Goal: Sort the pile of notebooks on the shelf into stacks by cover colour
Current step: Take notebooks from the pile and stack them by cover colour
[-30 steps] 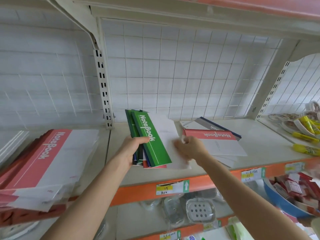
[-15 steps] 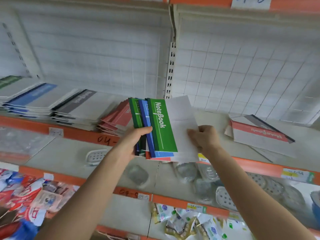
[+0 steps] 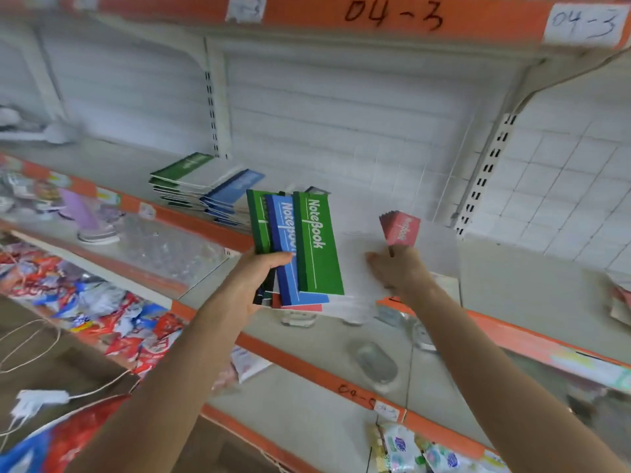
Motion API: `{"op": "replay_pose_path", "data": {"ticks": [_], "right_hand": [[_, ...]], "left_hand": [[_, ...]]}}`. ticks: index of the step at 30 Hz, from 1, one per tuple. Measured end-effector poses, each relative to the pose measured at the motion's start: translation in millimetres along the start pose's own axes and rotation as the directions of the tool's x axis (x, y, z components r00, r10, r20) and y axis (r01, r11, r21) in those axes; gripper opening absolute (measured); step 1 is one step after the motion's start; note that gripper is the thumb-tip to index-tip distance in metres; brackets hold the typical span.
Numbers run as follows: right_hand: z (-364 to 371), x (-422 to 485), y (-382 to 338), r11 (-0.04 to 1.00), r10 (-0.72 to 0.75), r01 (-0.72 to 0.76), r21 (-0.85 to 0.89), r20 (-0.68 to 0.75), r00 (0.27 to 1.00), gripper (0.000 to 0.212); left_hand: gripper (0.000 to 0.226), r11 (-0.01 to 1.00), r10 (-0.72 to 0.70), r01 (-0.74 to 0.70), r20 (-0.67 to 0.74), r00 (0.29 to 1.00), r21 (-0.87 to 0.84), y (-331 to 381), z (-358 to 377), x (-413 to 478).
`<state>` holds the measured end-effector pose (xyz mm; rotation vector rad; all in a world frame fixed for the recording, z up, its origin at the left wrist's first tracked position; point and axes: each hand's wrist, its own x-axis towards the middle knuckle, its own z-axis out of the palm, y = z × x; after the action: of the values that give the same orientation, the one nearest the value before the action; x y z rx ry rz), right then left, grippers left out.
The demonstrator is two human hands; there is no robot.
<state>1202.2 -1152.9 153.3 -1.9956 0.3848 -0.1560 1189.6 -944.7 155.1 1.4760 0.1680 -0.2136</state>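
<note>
Behind held notebooks point(image 3: 309, 249), shelved stacks point(image 3: 191, 175).

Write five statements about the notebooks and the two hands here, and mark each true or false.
1. The left hand grips a fanned bundle of thin paper notebooks with a green cover on top. True.
2. On the shelf, the stack of green-covered notebooks lies right of the stack of blue-covered notebooks. False: it lies left of it.
3. The orange shelf strip overhead reads 04-3. True.
4. The right hand hangs clear of the bundle. False: it pinches the bundle's white edge.
5. The bundle holds green covers only. False: blue and red covers show too.
</note>
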Motion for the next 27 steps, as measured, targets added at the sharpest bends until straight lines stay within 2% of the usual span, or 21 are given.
{"op": "replay_pose_path", "data": {"ticks": [2, 7, 9, 11, 14, 17, 20, 23, 25, 27], "right_hand": [[39.4, 7.5, -16.5, 1.000, 0.002, -0.002, 0.001, 0.018, 1.000, 0.014], [137.5, 30.3, -72.5, 0.999, -0.034, 0.034, 0.014, -0.010, 0.999, 0.021], [169.0, 43.5, -91.8, 0.998, -0.058, 0.059, 0.034, -0.044, 0.997, 0.012], [193.6, 59.2, -107.3, 0.999, -0.040, 0.041, 0.018, -0.058, 0.998, 0.020], [221.7, 83.3, -127.3, 0.997, -0.038, 0.034, -0.066, -0.063, 0.997, 0.010], [240.8, 115.3, -143.0, 0.995, -0.060, 0.050, -0.090, -0.117, 0.991, 0.020], [251.3, 150.0, -156.2, 0.974, -0.083, 0.045, -0.221, -0.167, 0.982, 0.025], [262.9, 183.7, -171.2, 0.948, -0.079, 0.022, -0.317, -0.170, 0.982, 0.023], [277.7, 198.7, -181.8, 0.941, -0.053, 0.001, -0.339, -0.144, 0.988, 0.013], [297.0, 210.5, -191.0, 0.933, -0.043, 0.000, -0.360, -0.110, 0.993, 0.014]], "left_hand": [[0.022, 0.999, 0.027, -0.027, -0.022, 0.999, 0.021, 9.3, -42.0, 15.4], [0.007, 0.994, 0.092, -0.086, -0.082, 0.992, 0.071, 41.2, -147.2, 58.4], [0.012, 0.992, 0.088, -0.077, -0.107, 0.990, 0.099, 51.6, -183.1, 77.4], [0.020, 0.993, 0.080, -0.067, -0.131, 0.988, 0.102, 58.9, -211.2, 96.2], [0.022, 0.997, 0.057, -0.047, -0.150, 0.987, 0.066, 66.8, -243.3, 123.9], [0.025, 0.998, 0.039, -0.030, -0.172, 0.984, 0.053, 75.5, -269.9, 151.2], [0.035, 0.999, 0.028, -0.021, -0.191, 0.981, 0.040, 88.4, -294.9, 179.5], [0.025, 0.997, 0.042, -0.028, -0.203, 0.978, 0.072, 103.3, -314.8, 201.9], [0.014, 0.997, 0.040, -0.025, -0.223, 0.974, 0.068, 113.2, -325.9, 215.9], [0.014, 0.996, 0.075, -0.061, -0.227, 0.971, 0.068, 122.7, -335.3, 228.7]]}}
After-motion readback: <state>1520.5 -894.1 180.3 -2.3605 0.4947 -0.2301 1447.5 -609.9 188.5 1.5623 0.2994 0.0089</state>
